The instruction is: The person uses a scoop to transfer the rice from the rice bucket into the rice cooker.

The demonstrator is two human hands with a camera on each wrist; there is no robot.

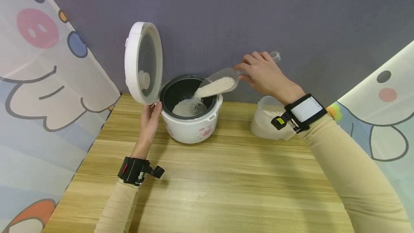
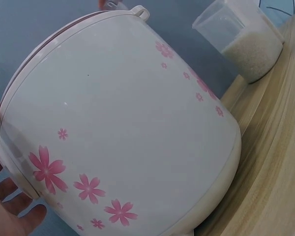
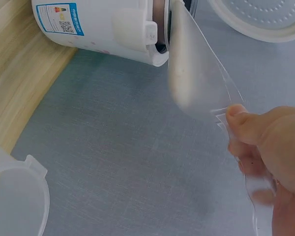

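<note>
A white rice cooker (image 1: 189, 130) with pink flowers stands with its lid (image 1: 132, 64) raised on the left. Rice (image 1: 187, 108) lies in its dark inner pot (image 1: 176, 92). At the cooker's left side, below the lid, my left hand (image 1: 149, 125) holds the side handle (image 2: 14, 169), thumb up by the rim and fingers lower down. My right hand (image 1: 263, 74) grips the handle of a clear scoop (image 3: 201, 93). The scoop is tilted over the pot, with rice (image 1: 216, 87) in it and grains falling from its lip.
A clear plastic container (image 1: 258, 119) with rice in it stands on the wooden table (image 1: 226, 182) to the right, under my right wrist. Behind the cooker rises a grey wall (image 1: 207, 21). Cartoon-printed curtains (image 1: 61, 125) hang at both sides.
</note>
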